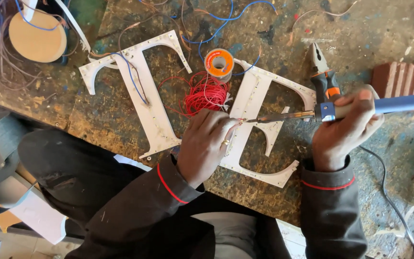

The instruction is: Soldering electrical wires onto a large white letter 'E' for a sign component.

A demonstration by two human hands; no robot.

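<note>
Two white cut-out letters (pixel 259 129) are wired; a blue-handled soldering iron (pixel 360 108) is gripped by the right hand (pixel 343 132), thin wire pinched by the left hand (pixel 207 144), joint unfinished.

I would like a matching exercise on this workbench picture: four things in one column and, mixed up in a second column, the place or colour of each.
Things:
1. soldering iron
2. pliers
3. coil of red wire
4. solder spool

Places or colours:
A. lying on the bench above the right hand
B. orange, standing above the red coil
C. held in the right hand, blue handle
D. between the two white letters, above the left hand

Pairs: 1-C, 2-A, 3-D, 4-B
</note>
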